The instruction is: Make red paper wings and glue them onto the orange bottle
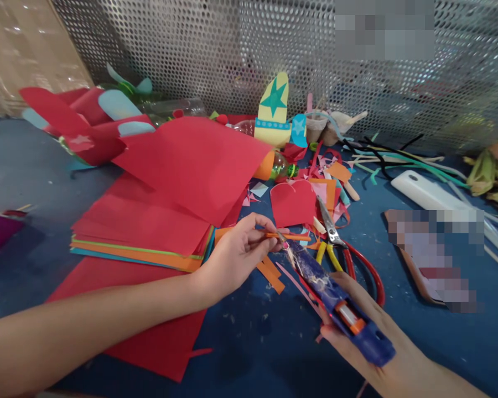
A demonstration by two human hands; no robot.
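At the left, a stack of coloured paper (149, 218) is topped with red sheets. To its right, a thin orange strip (299, 237) is pinched between the thumb and fingertips of the left hand (234, 257), its long axis laid roughly sideways and its free end pointed right. Close to the pinch, the strip is overlapped in view by the nozzle of a blue glue gun (315, 272); whether contact is made cannot be told. The gun's long axis is slanted down rightward from that nozzle to the right hand (392, 333), in which its body is gripped.
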